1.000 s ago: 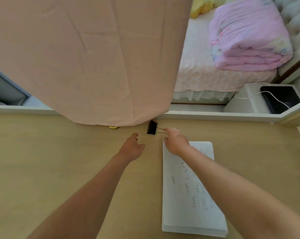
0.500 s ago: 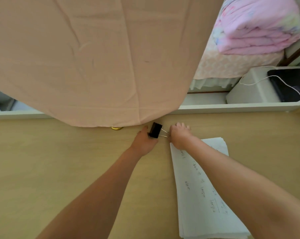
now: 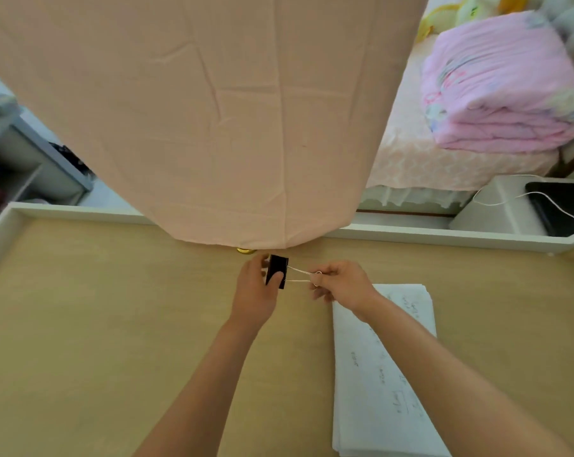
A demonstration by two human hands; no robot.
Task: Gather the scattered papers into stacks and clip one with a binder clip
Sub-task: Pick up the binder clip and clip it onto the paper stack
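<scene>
A black binder clip (image 3: 276,268) with silver wire handles is held above the wooden desk (image 3: 98,324) between both hands. My left hand (image 3: 254,293) grips the clip's black body, thumb across its front. My right hand (image 3: 340,283) pinches the ends of the wire handles, which stretch rightward from the body. A stack of white papers (image 3: 378,374) with faint handwriting lies flat on the desk at the right, partly under my right forearm.
A large peach cloth (image 3: 213,110) hangs over the desk's far edge, with a small gold object (image 3: 246,251) just below its hem. A white rim (image 3: 443,237) borders the desk. Beyond it are a bed with a folded pink blanket (image 3: 500,90) and a white box (image 3: 496,209) with a cable.
My left hand reached the clip and took hold of its black body. My right hand kept the wire handles and drew slightly rightward; the clip is lifted between both hands.
</scene>
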